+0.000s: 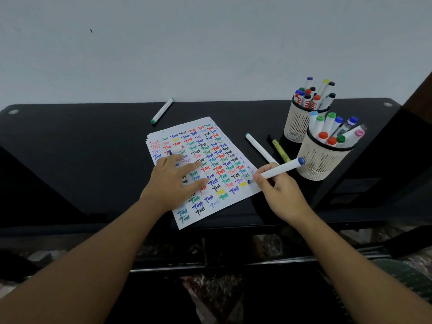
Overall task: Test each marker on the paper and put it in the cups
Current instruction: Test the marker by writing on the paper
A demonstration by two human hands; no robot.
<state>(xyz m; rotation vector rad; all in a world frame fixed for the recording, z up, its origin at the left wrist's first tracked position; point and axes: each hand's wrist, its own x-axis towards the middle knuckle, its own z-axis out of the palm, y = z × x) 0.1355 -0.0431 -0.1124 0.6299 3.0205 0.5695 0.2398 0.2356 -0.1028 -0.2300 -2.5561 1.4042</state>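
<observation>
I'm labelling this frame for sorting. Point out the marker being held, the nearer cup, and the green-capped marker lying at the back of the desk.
held marker (279,170): head view, mid barrel.
nearer cup (319,161): head view, slotted front wall.
green-capped marker (162,111): head view, mid barrel.

Both forearms are bare and reach forward from the bottom edge of the view, converging toward the middle. The left hand (174,181) lies palm down with the wrist straight, fingers (195,165) spread and stretched forward and to the right, the thumb out to the side; it holds nothing. The right hand (279,191) is curled into a writing grip, thumb and forefinger pinched together at the front and the other fingers folded beneath. Its wrist bends slightly inward, and the knuckles face up and left. The two hands are near each other but apart.
</observation>
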